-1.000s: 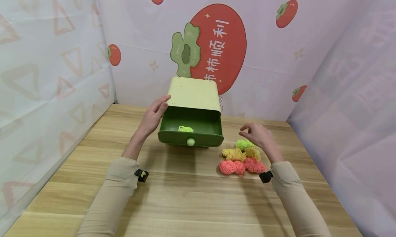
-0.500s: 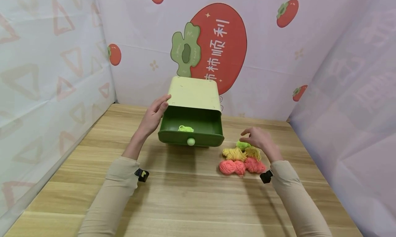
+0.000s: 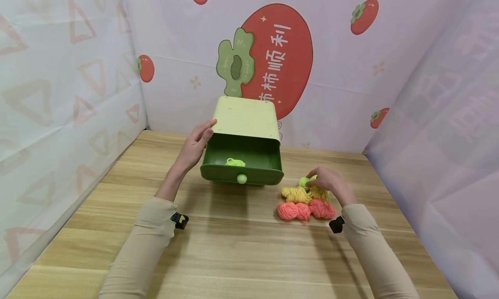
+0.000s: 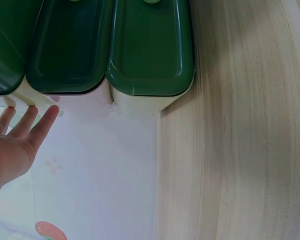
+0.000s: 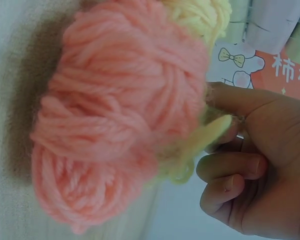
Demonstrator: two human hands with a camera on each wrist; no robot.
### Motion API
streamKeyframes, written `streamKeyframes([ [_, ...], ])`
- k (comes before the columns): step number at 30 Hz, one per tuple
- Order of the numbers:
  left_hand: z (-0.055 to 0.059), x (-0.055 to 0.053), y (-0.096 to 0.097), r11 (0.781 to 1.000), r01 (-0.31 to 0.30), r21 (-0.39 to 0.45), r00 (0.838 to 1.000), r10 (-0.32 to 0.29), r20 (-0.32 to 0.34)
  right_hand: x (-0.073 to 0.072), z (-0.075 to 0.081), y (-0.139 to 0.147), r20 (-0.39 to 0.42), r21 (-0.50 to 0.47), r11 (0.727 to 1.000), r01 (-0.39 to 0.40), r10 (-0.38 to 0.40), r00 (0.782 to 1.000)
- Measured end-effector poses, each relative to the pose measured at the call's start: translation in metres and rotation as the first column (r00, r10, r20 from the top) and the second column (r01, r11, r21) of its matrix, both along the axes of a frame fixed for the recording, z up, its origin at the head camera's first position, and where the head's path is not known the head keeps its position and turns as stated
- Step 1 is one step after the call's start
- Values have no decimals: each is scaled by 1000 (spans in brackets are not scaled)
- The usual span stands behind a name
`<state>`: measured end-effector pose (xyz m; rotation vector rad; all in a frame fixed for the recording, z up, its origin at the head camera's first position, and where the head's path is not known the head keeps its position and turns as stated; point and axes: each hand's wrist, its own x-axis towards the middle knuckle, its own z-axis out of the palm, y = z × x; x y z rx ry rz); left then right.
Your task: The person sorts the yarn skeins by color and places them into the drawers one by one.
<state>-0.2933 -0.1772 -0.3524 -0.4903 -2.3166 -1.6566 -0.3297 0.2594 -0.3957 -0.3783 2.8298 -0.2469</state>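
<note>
My left hand [image 3: 194,147] rests against the left side of a cream drawer cabinet [image 3: 245,117], fingers nearly straight along its wall. The top dark green drawer [image 3: 222,173] is pulled out, and a small lime-green yarn bundle [image 3: 235,162] lies inside it. On the right, my right hand [image 3: 329,182] pinches a lime-green yarn ball [image 3: 302,182] at the back of a yarn pile. Its other fingers curl in the right wrist view, where a pink yarn ball [image 5: 120,95] hides much of the green yarn [image 5: 182,170].
Two yellow yarn skeins [image 3: 296,195] and two pink yarn bundles [image 3: 292,211] sit in front of the green ball on the wooden table [image 3: 249,255]. Below the pulled-out drawer are two shut drawers [image 4: 150,50]. Printed cloth walls [image 3: 335,95] stand behind and at both sides.
My right hand has come down from above the pile onto the green yarn ball, its fingers now around it. The left hand and the drawer stay in place.
</note>
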Motion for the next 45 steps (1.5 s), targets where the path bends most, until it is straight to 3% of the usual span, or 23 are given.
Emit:
streamKeyframes([
  [4,-13,-11,-4,1000,-11,-4,1000,11,-24,0,-3,0,-35,-3,1000,-6,6,999],
  [14,-13,-11,-4,1000,-23,-10,1000,23,-18,0,-7,0,-106,-10,999,-39,38,994],
  [18,-9,-9,-3,1000,-15,0,1000,15,2,1,-9,3,-131,-22,998,-50,47,990],
  [25,13,13,5,1000,3,9,1000,-3,10,5,-7,6,-164,-52,998,-20,11,986],
  [33,17,18,7,1000,1,2,1000,-1,7,10,-1,6,-201,-52,999,13,-24,979],
  [45,16,17,7,1000,2,1,1000,-2,3,19,19,-7,-302,-92,996,-7,-22,953],
])
